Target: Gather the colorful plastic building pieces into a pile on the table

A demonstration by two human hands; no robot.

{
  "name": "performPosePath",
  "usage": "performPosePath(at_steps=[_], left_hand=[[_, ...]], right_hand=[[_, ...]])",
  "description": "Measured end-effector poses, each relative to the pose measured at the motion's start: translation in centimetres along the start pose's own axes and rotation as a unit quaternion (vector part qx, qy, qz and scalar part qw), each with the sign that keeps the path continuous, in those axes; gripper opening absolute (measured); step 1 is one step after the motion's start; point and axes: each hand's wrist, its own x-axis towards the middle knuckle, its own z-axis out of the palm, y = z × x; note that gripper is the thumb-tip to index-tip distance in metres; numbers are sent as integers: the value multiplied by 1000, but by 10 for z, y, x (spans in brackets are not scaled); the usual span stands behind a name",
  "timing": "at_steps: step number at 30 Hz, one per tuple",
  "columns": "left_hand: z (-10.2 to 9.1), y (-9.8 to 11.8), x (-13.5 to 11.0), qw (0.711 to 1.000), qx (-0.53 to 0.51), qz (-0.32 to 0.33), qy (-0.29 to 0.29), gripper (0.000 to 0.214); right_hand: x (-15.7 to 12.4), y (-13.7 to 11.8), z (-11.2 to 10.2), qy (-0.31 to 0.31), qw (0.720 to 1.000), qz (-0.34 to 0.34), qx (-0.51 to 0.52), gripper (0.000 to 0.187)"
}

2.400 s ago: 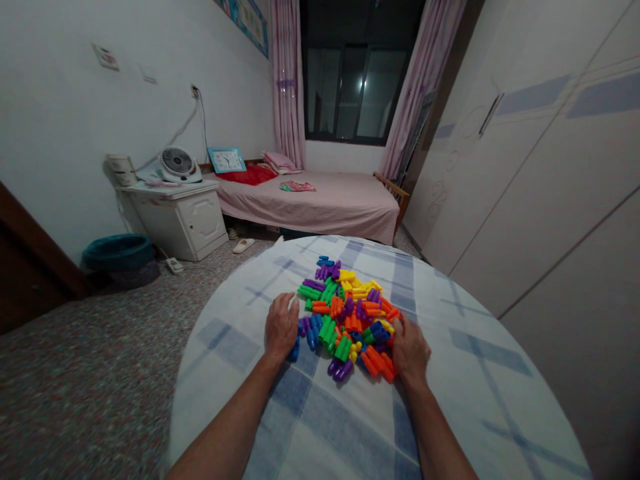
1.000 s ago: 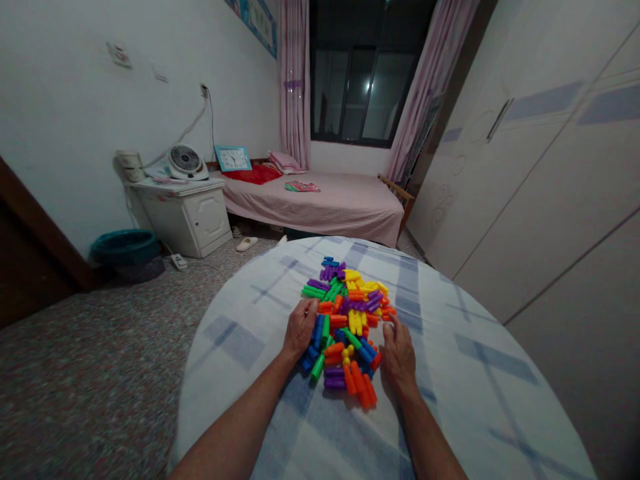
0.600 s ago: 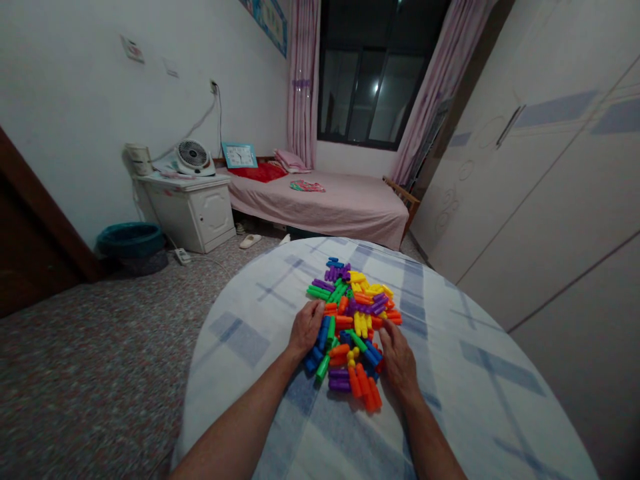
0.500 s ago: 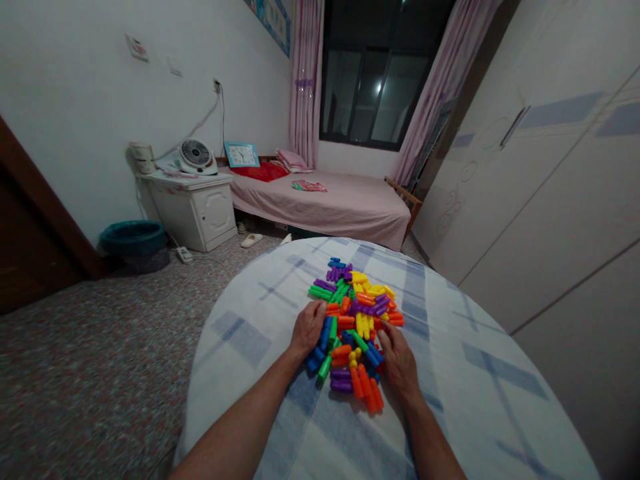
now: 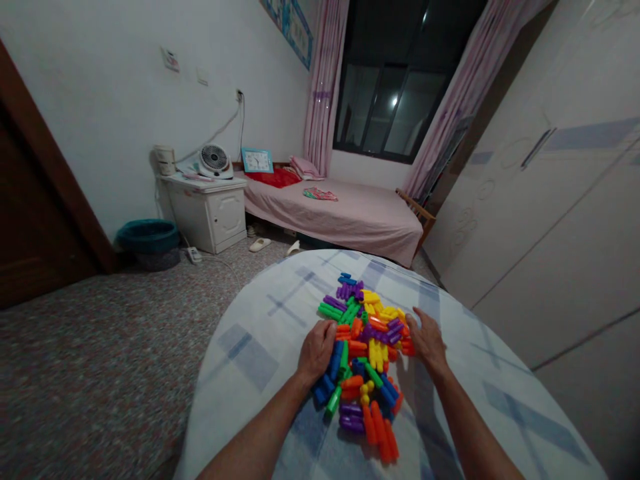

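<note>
A loose pile of plastic toy pieces (image 5: 377, 353), peg-like and coloured orange, yellow, green, blue and purple, is spread over the round table. My left hand (image 5: 317, 350) rests at the pile's left edge, beside blue pieces (image 5: 336, 360) and orange ones (image 5: 343, 331). Its fingers are curled together, and what lies under them is hidden. On the opposite side, my right hand (image 5: 427, 340) has its fingers apart, with the thumb close to orange pieces (image 5: 407, 347) at the right edge. Nearest to me lie long orange pieces (image 5: 380, 432) and purple ones (image 5: 352, 418).
A white cloth with blue checks covers the table (image 5: 245, 353). Beyond it stand a bed (image 5: 350, 203), a white cabinet (image 5: 227, 213) with a fan (image 5: 215, 160), and a teal bin (image 5: 149, 237). A pale wardrobe (image 5: 525, 267) is at the right.
My right hand has moved away from me along the pile's right side, and its fingers have spread. My left hand stays at the left edge. The whole view has tilted slightly.
</note>
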Motion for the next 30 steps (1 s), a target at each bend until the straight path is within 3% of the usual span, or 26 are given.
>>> performPosePath(at_steps=[3,6,12,17,23,30], left_hand=[[0,1,1,1000,-6,-1,7,38],[0,2,1,1000,-11,-4,14,37],[0,4,2,1000,-16,-14,15,34],[-1,7,2,999,-22,-24,12,34],[0,6,3,998,-38,-37,12,34],[-1,8,3,998,-35,-48,11,35]], right_hand=[[18,5,17,-36,999,-9,-23,59],[30,-6,29,-48,998,-30,-35,57],[60,-67,56,-121,970,-170,-125,53],[79,-101,92,-176,953,-194,-155,55],[96,-111,119,-208,945,-190,-165,60],[98,-117,129,-277,923,-210,-162,57]])
